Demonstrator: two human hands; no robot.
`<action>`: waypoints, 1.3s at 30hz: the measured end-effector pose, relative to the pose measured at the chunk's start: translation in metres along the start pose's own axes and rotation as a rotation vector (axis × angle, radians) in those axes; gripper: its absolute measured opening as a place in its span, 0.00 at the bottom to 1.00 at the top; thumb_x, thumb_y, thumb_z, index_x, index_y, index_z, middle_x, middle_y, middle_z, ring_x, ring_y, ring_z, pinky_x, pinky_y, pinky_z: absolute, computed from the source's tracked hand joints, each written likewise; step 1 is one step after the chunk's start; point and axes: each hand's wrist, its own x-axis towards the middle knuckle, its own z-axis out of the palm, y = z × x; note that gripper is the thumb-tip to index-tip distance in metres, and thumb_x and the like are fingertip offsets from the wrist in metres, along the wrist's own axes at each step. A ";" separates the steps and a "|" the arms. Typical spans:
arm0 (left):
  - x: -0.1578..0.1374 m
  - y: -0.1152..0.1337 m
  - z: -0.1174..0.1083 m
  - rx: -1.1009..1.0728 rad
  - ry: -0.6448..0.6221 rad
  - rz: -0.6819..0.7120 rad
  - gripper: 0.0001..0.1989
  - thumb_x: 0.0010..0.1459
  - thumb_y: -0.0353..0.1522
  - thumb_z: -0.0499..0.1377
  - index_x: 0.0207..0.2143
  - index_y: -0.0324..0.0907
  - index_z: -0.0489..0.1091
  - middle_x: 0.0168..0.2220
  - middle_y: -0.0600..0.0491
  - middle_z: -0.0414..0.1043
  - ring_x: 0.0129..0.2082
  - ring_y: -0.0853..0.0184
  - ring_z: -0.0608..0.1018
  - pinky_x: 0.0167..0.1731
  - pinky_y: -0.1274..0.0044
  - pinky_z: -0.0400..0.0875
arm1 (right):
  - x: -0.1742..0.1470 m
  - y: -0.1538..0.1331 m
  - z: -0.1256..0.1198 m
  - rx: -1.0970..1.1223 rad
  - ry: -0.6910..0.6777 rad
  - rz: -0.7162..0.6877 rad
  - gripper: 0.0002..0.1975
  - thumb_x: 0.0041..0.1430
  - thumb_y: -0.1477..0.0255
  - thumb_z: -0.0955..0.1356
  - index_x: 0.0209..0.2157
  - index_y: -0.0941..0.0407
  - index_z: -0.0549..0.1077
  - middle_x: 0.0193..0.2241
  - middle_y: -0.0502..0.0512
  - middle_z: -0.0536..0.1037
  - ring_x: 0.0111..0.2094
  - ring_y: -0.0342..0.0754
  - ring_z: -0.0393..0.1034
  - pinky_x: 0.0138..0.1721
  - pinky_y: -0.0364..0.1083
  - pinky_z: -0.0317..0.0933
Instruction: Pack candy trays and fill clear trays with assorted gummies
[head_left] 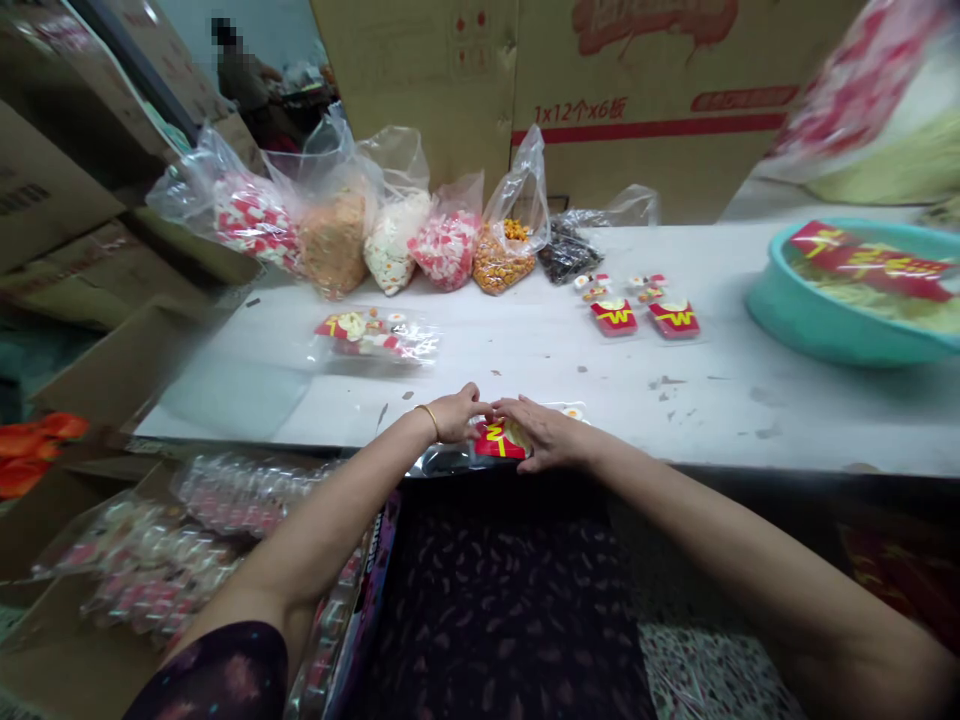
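The red carton with a yellow zigzag mark (501, 442) lies at the near edge of the white table (480, 350), apparently kept there for easy reach. The left hand (459, 415) is narrow, fingertips at its left side; the right hand (551, 435) arches over its right part, thumb apart, seemingly to steady it. Whether either grips firmly cannot be told. Clear plastic bags of small pieces (442, 245) line the back, likely for access. The carton's pale-filled mouth appears to point right; its long axis, partly covered, cannot be confirmed.
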 end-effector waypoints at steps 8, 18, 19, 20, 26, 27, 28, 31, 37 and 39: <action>0.013 0.006 -0.003 0.162 -0.035 0.072 0.07 0.44 0.29 0.60 0.29 0.42 0.72 0.36 0.54 0.61 0.32 0.70 0.69 0.34 0.79 0.63 | 0.000 -0.008 -0.006 -0.054 0.028 0.043 0.47 0.39 0.63 0.72 0.59 0.56 0.49 0.58 0.63 0.55 0.59 0.55 0.46 0.58 0.58 0.34; 0.016 -0.001 0.014 -0.144 0.193 0.190 0.07 0.46 0.24 0.54 0.25 0.41 0.71 0.28 0.55 0.63 0.28 0.72 0.68 0.30 0.81 0.62 | -0.064 0.009 -0.017 0.483 0.528 1.087 0.11 0.48 0.67 0.65 0.23 0.60 0.74 0.12 0.48 0.68 0.15 0.41 0.61 0.19 0.41 0.56; 0.020 0.005 0.015 -0.164 0.200 0.201 0.07 0.46 0.24 0.54 0.24 0.41 0.71 0.27 0.55 0.63 0.28 0.72 0.68 0.30 0.81 0.62 | -0.061 0.007 -0.013 0.590 0.559 1.095 0.09 0.47 0.68 0.66 0.22 0.60 0.73 0.10 0.47 0.66 0.14 0.40 0.59 0.17 0.40 0.54; 0.025 0.012 0.016 -0.181 0.210 0.212 0.08 0.46 0.24 0.53 0.24 0.41 0.70 0.27 0.55 0.63 0.28 0.72 0.68 0.30 0.81 0.62 | -0.055 0.005 -0.009 0.682 0.596 1.093 0.08 0.46 0.69 0.67 0.22 0.60 0.72 0.09 0.46 0.65 0.13 0.39 0.57 0.16 0.40 0.52; 0.062 0.057 0.027 -0.293 0.363 0.337 0.08 0.44 0.22 0.51 0.23 0.40 0.69 0.26 0.55 0.62 0.27 0.73 0.67 0.29 0.81 0.62 | -0.020 -0.012 0.011 1.030 0.671 0.948 0.03 0.40 0.75 0.66 0.17 0.59 0.68 0.08 0.44 0.64 0.12 0.38 0.56 0.14 0.38 0.49; 0.070 0.063 0.030 -0.323 0.406 0.363 0.08 0.44 0.22 0.51 0.23 0.39 0.68 0.26 0.55 0.62 0.27 0.72 0.67 0.29 0.80 0.62 | -0.017 -0.012 0.014 1.057 0.686 0.912 0.03 0.39 0.77 0.65 0.16 0.59 0.67 0.08 0.44 0.63 0.12 0.38 0.56 0.15 0.38 0.50; 0.077 0.068 0.032 -0.349 0.448 0.386 0.08 0.44 0.22 0.50 0.22 0.39 0.68 0.26 0.55 0.62 0.27 0.72 0.67 0.29 0.80 0.62 | -0.015 -0.010 0.016 1.058 0.732 0.904 0.04 0.38 0.78 0.64 0.15 0.58 0.65 0.08 0.43 0.62 0.12 0.38 0.56 0.15 0.39 0.50; 0.092 0.077 0.034 -0.381 0.543 0.411 0.09 0.47 0.22 0.49 0.22 0.39 0.67 0.26 0.54 0.62 0.27 0.72 0.67 0.29 0.80 0.63 | -0.018 0.001 0.017 0.972 0.793 0.887 0.07 0.39 0.79 0.62 0.13 0.58 0.63 0.09 0.43 0.61 0.13 0.38 0.56 0.16 0.39 0.51; 0.055 0.056 0.033 -0.207 0.591 0.207 0.18 0.50 0.37 0.55 0.45 0.43 0.65 0.43 0.47 0.67 0.42 0.63 0.70 0.43 0.70 0.63 | -0.049 0.003 -0.005 0.465 0.681 0.867 0.13 0.51 0.70 0.60 0.33 0.58 0.73 0.24 0.52 0.74 0.26 0.46 0.68 0.28 0.45 0.63; 0.028 0.045 0.041 -0.110 0.604 0.029 0.34 0.40 0.44 0.61 0.51 0.43 0.59 0.49 0.42 0.63 0.50 0.53 0.64 0.49 0.61 0.56 | -0.051 -0.007 -0.011 0.181 0.670 0.716 0.20 0.52 0.64 0.62 0.45 0.56 0.68 0.41 0.59 0.72 0.42 0.50 0.67 0.41 0.49 0.62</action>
